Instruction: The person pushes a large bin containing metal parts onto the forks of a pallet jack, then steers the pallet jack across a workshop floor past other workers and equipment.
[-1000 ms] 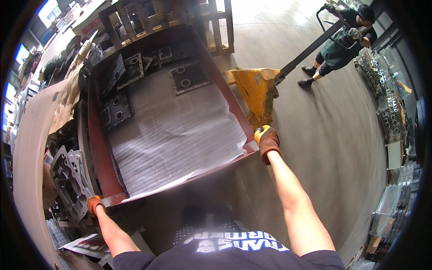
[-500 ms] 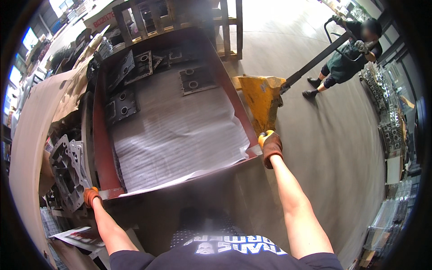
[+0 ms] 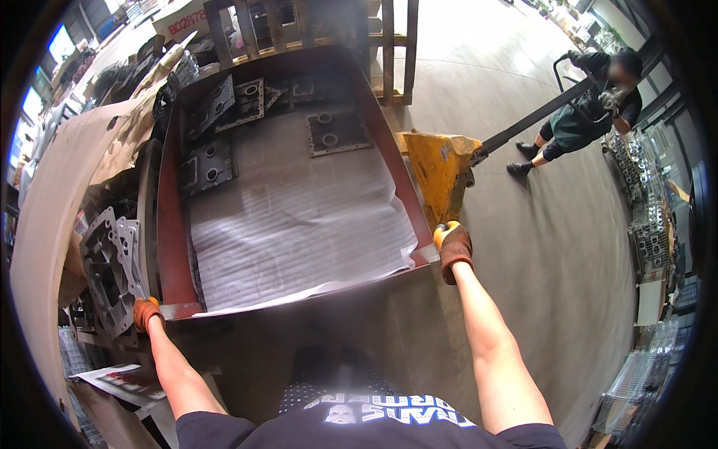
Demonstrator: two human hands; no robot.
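Gripping the near right corner of the dark red bin [image 3: 393, 165], here's the gloved right hand [image 3: 453, 251], fingers curled in! Over at the near left corner sits the left hand [image 3: 146, 314], its fingers too hidden to tell how closed they are. Between them, in front of the person, lies the bin, a white sheet [image 3: 299, 239] spread across its floor, dark metal plates [image 3: 338, 135] toward the far end. Pale metal plates [image 3: 112, 269] stand just left. Right side: a yellow pallet jack [image 3: 441, 168], its handle held by a co-worker [image 3: 580, 112]!
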